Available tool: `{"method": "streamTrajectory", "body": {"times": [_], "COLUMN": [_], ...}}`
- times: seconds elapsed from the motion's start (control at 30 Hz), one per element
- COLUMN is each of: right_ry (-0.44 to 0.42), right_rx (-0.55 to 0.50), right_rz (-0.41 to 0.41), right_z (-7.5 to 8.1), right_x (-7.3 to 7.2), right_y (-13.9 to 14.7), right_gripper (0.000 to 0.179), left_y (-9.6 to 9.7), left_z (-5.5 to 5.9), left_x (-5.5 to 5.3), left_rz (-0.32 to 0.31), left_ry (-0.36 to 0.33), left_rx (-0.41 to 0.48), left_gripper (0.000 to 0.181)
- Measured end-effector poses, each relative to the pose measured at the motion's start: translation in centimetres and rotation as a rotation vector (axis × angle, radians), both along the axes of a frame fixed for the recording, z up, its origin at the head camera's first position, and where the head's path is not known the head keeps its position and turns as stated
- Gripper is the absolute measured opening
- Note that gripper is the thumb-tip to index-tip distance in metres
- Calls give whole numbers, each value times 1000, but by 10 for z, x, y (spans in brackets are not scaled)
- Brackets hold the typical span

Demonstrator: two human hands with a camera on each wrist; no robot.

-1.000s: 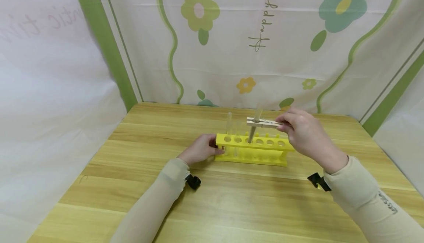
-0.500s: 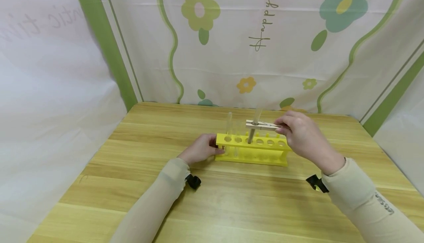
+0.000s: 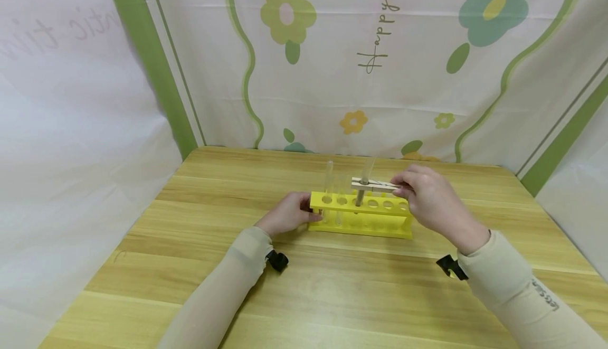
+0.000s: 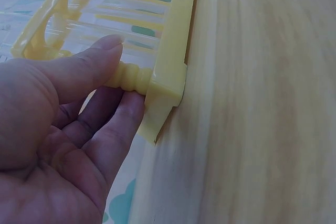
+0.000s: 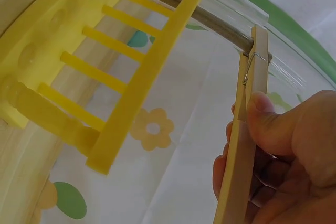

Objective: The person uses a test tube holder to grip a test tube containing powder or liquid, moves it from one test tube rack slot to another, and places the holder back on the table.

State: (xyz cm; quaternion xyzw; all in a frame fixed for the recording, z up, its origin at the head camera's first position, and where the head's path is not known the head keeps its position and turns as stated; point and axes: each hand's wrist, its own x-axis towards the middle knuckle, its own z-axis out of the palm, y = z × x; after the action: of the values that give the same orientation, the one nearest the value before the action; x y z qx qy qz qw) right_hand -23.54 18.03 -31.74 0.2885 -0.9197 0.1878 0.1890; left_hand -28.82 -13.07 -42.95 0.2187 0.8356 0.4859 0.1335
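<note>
My left hand [image 3: 286, 214] grips the end post [image 4: 130, 76] of a yellow test tube rack [image 3: 380, 211], thumb on one side and fingers on the other. With thumb and fingers, my right hand [image 3: 439, 206] holds a wooden test tube holder [image 3: 380, 186] by its handle. The holder's spring end clasps a glass test tube [image 5: 212, 22] with greyish-brown content. That tube leans slightly, its lower part passing through the rack's third hole from the left. Two clear test tubes [image 3: 329, 177] stand in the first two holes.
The rack stands on a wood-grain table [image 3: 304, 285]. A white flowered cloth [image 3: 309, 101] hangs behind the table's back edge, with more cloth at both sides. Black straps [image 3: 277, 260] sit at the wrists of the beige sleeves [image 3: 223, 285].
My right hand has come down and slightly left, lowering the held tube deeper through the third hole. My left hand and the rack have stayed put.
</note>
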Motion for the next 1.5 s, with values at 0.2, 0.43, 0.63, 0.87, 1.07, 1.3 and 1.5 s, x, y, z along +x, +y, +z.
{"method": "streamTrajectory", "body": {"times": [0.2,0.43,0.63,0.87,1.07,1.3,1.5], "right_ry": [-19,-33,-47,-60,-46,-54,-53], "right_rx": [0,-3,-2,10,9,6,3], "right_rz": [-7,-13,-18,-26,-26,-26,-24], "right_z": [-5,-10,-13,-17,-20,-24,-27], "right_x": [0,-1,-2,-1,-2,-3,-4], "right_y": [-1,-1,0,-1,-2,-3,-3], "right_gripper": [8,9,9,8,8,8,8], "left_y": [0,1,1,2,2,1,1], "left_z": [0,0,0,1,1,1,1], "left_x": [0,-1,-1,-1,0,1,1], "left_rz": [5,8,10,-4,-8,-9,-9], "left_ry": [-8,-7,-9,-11,-8,-2,-2], "left_rx": [-4,-9,-10,10,15,14,15], "left_gripper": [19,17,18,20,19,18,18]}}
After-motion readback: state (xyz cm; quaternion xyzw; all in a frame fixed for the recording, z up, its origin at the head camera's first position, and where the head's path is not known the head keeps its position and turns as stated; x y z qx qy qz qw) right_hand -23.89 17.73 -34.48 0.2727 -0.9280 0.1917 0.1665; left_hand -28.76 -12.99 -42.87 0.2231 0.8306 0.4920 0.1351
